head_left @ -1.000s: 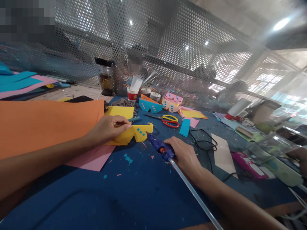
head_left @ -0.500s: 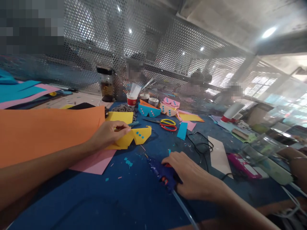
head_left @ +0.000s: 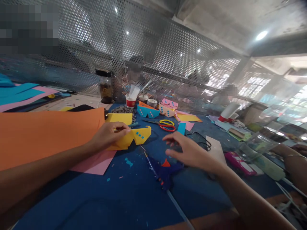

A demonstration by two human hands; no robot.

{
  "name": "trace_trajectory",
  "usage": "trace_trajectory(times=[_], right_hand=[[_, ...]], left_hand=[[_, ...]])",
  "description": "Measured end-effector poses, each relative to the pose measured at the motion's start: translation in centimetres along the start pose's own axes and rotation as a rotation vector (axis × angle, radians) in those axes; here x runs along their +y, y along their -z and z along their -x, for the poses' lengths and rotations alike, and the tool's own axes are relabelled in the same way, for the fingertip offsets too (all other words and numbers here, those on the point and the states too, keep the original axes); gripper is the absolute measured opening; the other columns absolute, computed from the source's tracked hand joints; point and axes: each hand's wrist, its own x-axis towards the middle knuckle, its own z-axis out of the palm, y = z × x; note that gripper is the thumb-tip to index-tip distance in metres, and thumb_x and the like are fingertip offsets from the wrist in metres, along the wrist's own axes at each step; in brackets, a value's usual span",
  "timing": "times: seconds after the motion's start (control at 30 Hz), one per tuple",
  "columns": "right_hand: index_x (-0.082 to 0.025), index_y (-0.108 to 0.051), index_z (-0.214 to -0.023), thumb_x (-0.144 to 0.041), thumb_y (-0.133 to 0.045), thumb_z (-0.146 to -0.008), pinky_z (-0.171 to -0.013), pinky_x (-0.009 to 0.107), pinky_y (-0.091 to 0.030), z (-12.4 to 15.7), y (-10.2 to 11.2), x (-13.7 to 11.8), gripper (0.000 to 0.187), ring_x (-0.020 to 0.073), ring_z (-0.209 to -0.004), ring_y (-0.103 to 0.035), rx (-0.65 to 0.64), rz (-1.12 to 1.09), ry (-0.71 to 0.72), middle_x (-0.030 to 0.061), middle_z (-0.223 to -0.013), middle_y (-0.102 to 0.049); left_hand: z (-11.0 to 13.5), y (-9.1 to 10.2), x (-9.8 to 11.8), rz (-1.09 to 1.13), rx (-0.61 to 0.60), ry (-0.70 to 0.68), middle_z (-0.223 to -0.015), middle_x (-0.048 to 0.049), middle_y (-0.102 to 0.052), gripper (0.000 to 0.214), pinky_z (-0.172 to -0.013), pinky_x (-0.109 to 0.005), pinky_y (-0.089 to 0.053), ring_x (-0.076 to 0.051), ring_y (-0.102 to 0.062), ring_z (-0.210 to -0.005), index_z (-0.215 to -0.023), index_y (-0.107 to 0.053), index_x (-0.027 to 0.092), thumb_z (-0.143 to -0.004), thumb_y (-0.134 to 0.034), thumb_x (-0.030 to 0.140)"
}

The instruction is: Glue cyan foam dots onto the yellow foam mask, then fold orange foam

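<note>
Pinched in my left hand (head_left: 114, 133) is a yellow paper mask (head_left: 143, 136) with small blue squares on its visible side; my fingers cover part of it. My right hand (head_left: 183, 148) is in the air with its fingers apart and nothing in them. Just below it, a dark blue glue gun (head_left: 165, 174) with an orange trigger lies on the blue table, its nozzle pointing toward the mask. A clear glue stick (head_left: 178, 207) sticks out of its back. Blue paper scraps (head_left: 129, 162) lie left of the gun.
Orange paper (head_left: 50, 137) covers the left side. Beyond my hands are scissors (head_left: 166, 125), a blue mask (head_left: 148, 111), a red-and-white cup (head_left: 130, 101) and a lidded jar (head_left: 105, 86). A black cord (head_left: 202, 139) and a pink box (head_left: 240, 163) lie right, near another person's arm (head_left: 291, 159).
My right hand has let go of the glue gun and lifted up and away from it. The gun now rests on the table. My left hand keeps the yellow mask in place.
</note>
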Motion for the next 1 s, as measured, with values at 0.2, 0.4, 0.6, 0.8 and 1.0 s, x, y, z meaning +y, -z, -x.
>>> trace_trajectory(times=[0.2,0.4,0.6,0.8,1.0], right_hand=[[-0.015,-0.066,-0.108,-0.033,-0.077,-0.088,-0.089,0.036,-0.051,-7.0,-3.0,1.0,0.029,0.0210,-0.094,-0.067,0.264,-0.390,-0.290,0.0098,-0.107,-0.072],[-0.017,-0.071,-0.099,-0.031,-0.076,-0.086,-0.081,0.030,-0.052,-9.3,-6.2,0.5,0.020,0.0182,-0.089,-0.069,0.128,-0.574,-0.246,0.0046,-0.099,-0.077],[-0.015,-0.069,-0.097,-0.023,-0.075,-0.080,-0.076,0.028,-0.051,-8.8,-7.2,-0.2,0.020,0.0148,-0.081,-0.066,0.128,-0.721,-0.200,0.0033,-0.095,-0.075],[-0.014,-0.070,-0.109,-0.017,-0.073,-0.083,-0.089,0.034,-0.057,-8.5,-7.4,-0.3,0.026,0.0197,-0.097,-0.071,0.086,-0.659,-0.191,0.0095,-0.114,-0.078],[-0.016,-0.071,-0.107,-0.017,-0.068,-0.083,-0.084,0.031,-0.057,-8.3,-7.6,-0.3,0.024,0.0191,-0.094,-0.070,0.096,-0.645,-0.187,0.0056,-0.106,-0.078]], left_hand=[[0.0,0.4,0.5,0.065,0.114,0.004,-0.083,-0.0041,-0.079,0.035,-0.069,-0.027,-0.048,-0.021,-0.067,-0.079,-0.080,-0.080,0.019,-0.084,-0.069,0.052],[0.2,0.4,0.5,0.107,0.143,0.025,-0.077,-0.0020,-0.074,0.038,-0.057,-0.024,-0.043,-0.017,-0.060,-0.067,-0.080,-0.077,0.018,-0.083,-0.068,0.055],[0.4,0.0,0.7,0.102,0.104,0.006,-0.075,-0.0028,-0.072,0.038,-0.058,-0.024,-0.046,-0.018,-0.062,-0.070,-0.080,-0.077,0.019,-0.085,-0.067,0.054],[0.5,-0.4,0.5,0.113,0.068,-0.007,-0.080,-0.0055,-0.075,0.032,-0.057,-0.027,-0.050,-0.021,-0.066,-0.071,-0.082,-0.078,0.020,-0.088,-0.068,0.050],[0.6,-0.5,0.5,0.084,0.080,-0.025,-0.077,-0.0051,-0.074,0.036,-0.057,-0.027,-0.049,-0.020,-0.064,-0.069,-0.081,-0.078,0.020,-0.087,-0.067,0.054]])
